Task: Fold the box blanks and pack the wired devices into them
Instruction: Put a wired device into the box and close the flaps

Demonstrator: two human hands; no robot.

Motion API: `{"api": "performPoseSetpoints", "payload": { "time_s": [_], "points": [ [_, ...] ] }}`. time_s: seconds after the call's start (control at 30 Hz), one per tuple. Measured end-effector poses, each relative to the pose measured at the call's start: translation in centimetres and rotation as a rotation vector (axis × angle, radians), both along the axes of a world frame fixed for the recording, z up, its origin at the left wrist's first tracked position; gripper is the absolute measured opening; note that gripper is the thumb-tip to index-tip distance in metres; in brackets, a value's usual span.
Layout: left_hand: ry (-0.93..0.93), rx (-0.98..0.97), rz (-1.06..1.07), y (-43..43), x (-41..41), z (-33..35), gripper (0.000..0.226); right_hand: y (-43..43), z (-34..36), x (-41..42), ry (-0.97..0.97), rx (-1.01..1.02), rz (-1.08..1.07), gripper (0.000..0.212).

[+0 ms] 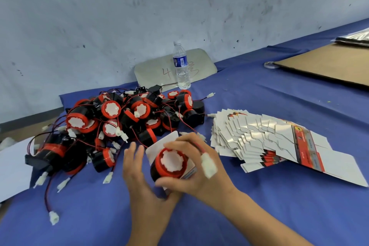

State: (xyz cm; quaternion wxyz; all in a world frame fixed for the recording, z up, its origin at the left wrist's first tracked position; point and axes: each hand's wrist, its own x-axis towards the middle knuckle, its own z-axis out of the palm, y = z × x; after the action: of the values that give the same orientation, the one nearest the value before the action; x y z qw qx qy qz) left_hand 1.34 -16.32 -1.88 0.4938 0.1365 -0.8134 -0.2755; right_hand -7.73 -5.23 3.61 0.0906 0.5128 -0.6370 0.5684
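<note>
A black wired device [169, 163] with a red rim and white face sits partly inside a folded white box [159, 146] in front of me. My right hand [196, 173] grips the device from the right; its red wire and white connector [208, 165] lie over my fingers. My left hand [137, 168] is on the box's left side, fingers spread upward; whether it holds the box is unclear. A heap of the same devices [119, 118] with tangled wires lies to the left. Flat box blanks [269, 140] are fanned out at right.
A water bottle [181, 66] stands at the back against a grey board [151, 72] by the wall. A brown cardboard sheet [329, 64] and a tape roll [270, 64] lie far right. Loose connectors [54, 217] trail over the blue cloth [279, 195] at left.
</note>
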Motion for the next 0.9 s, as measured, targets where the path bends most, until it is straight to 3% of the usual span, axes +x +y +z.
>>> {"api": "performPoseSetpoints", "payload": {
  "time_s": [0.07,0.1,0.27,0.43,0.53,0.7,0.83,0.9],
  "points": [
    [-0.088,0.133,-0.069,-0.1,-0.2,-0.5,0.124,-0.1,-0.3,0.0,-0.093,0.048,-0.05,0.054],
    [-0.128,0.172,-0.119,-0.2,-0.2,-0.8,0.126,-0.2,-0.5,-0.1,-0.109,0.074,-0.057,0.049],
    [-0.211,0.18,-0.226,0.3,-0.4,-0.5,0.096,-0.9,-0.9,-0.2,-0.233,0.259,-0.091,0.03],
    [-0.282,0.123,-0.169,0.1,0.0,-1.1,0.106,-1.3,-1.7,-0.3,-0.087,0.387,-0.116,0.014],
    [-0.302,0.097,-0.168,0.3,0.1,-0.7,0.105,-1.4,-2.5,-0.6,0.157,0.457,-0.066,0.022],
    [-0.307,0.114,-0.11,0.9,0.1,0.1,0.078,-1.4,-2.8,-1.0,0.238,0.548,-0.091,0.03],
    [-0.363,-0.022,0.037,0.9,0.0,0.2,0.055,-1.4,-2.8,-1.0,0.213,0.528,-0.056,0.035],
    [-0.408,0.026,0.06,0.9,0.0,0.0,0.043,-1.4,-2.8,-0.9,0.192,0.512,-0.072,0.037]
  ]
}}
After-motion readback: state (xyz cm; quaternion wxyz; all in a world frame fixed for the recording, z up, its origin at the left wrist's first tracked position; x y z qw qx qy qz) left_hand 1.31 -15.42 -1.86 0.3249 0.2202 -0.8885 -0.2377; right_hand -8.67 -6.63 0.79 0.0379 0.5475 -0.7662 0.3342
